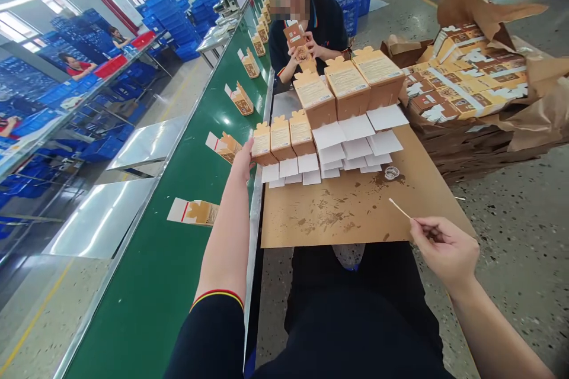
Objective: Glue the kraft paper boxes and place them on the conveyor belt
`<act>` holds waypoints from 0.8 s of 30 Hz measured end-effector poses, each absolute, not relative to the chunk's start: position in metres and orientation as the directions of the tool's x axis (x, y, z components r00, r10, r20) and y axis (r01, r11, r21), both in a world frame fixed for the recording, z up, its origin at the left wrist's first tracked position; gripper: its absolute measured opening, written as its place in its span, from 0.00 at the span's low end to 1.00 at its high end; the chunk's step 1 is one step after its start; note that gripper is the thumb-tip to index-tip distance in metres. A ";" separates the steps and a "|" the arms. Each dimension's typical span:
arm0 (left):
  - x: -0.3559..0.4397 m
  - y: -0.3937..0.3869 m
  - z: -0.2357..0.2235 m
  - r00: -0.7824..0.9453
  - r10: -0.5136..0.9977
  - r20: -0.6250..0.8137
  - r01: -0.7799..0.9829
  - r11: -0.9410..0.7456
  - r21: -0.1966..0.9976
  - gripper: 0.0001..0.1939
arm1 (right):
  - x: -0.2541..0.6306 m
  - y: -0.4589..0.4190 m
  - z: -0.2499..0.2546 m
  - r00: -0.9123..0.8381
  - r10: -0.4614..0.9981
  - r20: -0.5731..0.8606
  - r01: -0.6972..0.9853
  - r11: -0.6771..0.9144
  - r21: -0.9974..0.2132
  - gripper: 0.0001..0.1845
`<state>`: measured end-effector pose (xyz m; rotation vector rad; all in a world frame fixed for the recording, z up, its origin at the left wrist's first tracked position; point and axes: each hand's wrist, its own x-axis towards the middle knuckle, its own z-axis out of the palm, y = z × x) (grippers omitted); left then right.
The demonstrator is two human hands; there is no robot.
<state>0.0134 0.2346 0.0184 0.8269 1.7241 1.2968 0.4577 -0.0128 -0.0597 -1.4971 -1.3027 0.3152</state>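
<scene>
While finished cartons ride the belt off to the left, the left hand is spread against the end box of a row, steadying it; the right hand pinches a thin stick, tip raised over the cardboard, likely for glue.

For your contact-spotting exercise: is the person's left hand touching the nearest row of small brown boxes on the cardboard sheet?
Touching. The head view shows the left hand with its fingers pressed against the end box of the row of small brown boxes, no gap between them.
</scene>
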 end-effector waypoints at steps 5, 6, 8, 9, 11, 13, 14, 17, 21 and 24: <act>0.023 0.240 0.017 -0.464 0.826 -0.320 0.010 0.365 0.931 0.18 | 0.466 -0.017 -0.058 0.410 0.802 0.433 0.568 0.147 -0.810 0.10; 0.019 0.230 0.017 -0.483 0.829 -0.282 -0.001 0.322 0.947 0.18 | 0.471 -0.014 -0.056 0.409 0.797 0.444 0.588 0.142 -0.796 0.09; 0.007 0.199 0.019 -0.526 0.836 -0.156 -0.050 0.153 0.987 0.19 | 0.481 -0.001 -0.050 0.386 0.794 0.469 0.641 0.134 -0.756 0.10; 0.002 0.180 0.019 -0.538 0.840 -0.079 -0.084 0.040 0.996 0.20 | 0.486 0.007 -0.045 0.368 0.801 0.472 0.669 0.125 -0.733 0.10; -0.004 0.136 0.014 -0.526 0.849 0.044 -0.157 -0.148 0.976 0.25 | 0.495 0.026 -0.034 0.329 0.838 0.436 0.715 0.081 -0.695 0.10; -0.002 0.091 0.003 -0.479 0.876 0.058 -0.210 -0.178 0.961 0.32 | 0.502 0.045 -0.024 0.298 0.891 0.342 0.742 0.010 -0.671 0.08; 0.002 0.071 -0.006 -0.459 0.888 0.027 -0.224 -0.146 0.964 0.36 | 0.504 0.053 -0.020 0.281 0.916 0.286 0.750 -0.024 -0.661 0.07; 0.020 0.031 -0.034 -0.443 0.892 -0.093 -0.236 -0.016 0.972 0.41 | 0.508 0.076 -0.015 0.218 0.959 0.182 0.782 -0.060 -0.620 0.03; 0.038 0.021 -0.062 -0.449 0.881 -0.147 -0.233 0.044 0.972 0.43 | 0.509 0.100 -0.021 0.100 0.982 0.159 0.828 0.006 -0.561 0.08; 0.039 0.027 -0.069 -0.427 0.887 -0.176 -0.238 0.077 0.968 0.43 | 0.509 0.116 -0.028 0.054 0.989 0.135 0.860 0.023 -0.510 0.12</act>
